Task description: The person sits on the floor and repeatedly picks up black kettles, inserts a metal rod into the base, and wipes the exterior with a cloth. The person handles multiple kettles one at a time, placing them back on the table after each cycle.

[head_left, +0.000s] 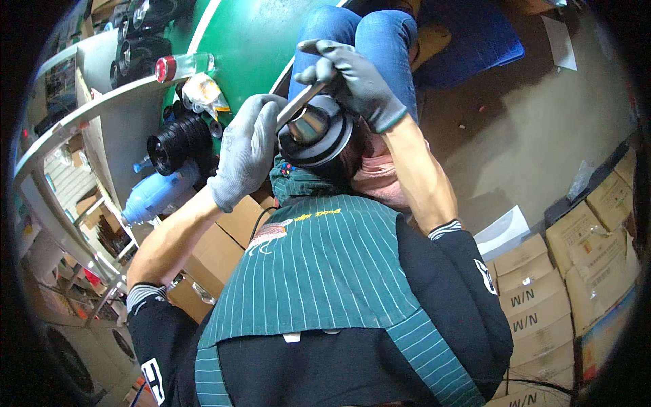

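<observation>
Both hands wear grey knit gloves. My right hand (356,85) is closed around the upper end of a flat grey bar (298,105), its forefinger pointing left. At the bar's lower end, my left hand (244,149) is closed with its fingers pressed together against it; its fingertips are partly hidden. Just beneath the bar, a black round part (332,146) with a wide stepped rim rests at my lap. A shiny silver cup-shaped piece (310,124) stands at its centre, partly covered by the bar.
A green tabletop (244,41) lies ahead on the left, with a clear red-capped bottle (183,66) near its edge. Black ringed parts (180,142) and a blue bottle (159,195) are beside my left arm. Cardboard boxes (536,305) are stacked at the right.
</observation>
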### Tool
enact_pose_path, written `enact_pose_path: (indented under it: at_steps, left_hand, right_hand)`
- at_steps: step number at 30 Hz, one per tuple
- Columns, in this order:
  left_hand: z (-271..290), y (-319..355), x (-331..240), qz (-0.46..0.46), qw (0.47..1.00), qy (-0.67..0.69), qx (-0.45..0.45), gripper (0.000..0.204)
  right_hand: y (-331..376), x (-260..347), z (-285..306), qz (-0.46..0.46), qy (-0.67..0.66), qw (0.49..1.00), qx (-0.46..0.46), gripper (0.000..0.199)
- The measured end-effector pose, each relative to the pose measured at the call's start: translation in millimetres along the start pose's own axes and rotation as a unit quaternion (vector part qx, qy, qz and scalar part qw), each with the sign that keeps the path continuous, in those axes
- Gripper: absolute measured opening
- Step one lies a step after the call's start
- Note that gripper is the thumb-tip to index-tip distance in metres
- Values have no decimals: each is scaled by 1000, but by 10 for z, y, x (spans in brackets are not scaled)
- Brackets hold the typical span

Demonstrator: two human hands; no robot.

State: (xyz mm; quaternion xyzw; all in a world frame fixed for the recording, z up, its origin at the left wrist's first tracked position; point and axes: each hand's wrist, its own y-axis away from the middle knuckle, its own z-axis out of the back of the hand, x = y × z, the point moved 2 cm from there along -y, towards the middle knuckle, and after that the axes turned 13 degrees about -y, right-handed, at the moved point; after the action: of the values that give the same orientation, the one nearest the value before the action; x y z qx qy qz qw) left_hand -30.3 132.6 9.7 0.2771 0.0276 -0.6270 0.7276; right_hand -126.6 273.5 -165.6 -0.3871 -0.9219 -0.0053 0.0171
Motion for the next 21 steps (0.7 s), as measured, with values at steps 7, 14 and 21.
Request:
enact_pose_path:
  at_steps: [7,14,21]
  left_hand:
    - [-75,-59,-1,-135,990,-7,-29,30]
    - [-34,-107,-4,-71,997,24,-1,28]
    - [-66,-277,335,-193,981,-8,15,27]
  right_hand:
    - [320,117,-139,41,-23,999,-19,36]
    - [497,74,-264,88,-15,994,-66,39]
    - [603,77,-523,127,11,991,-37,42]
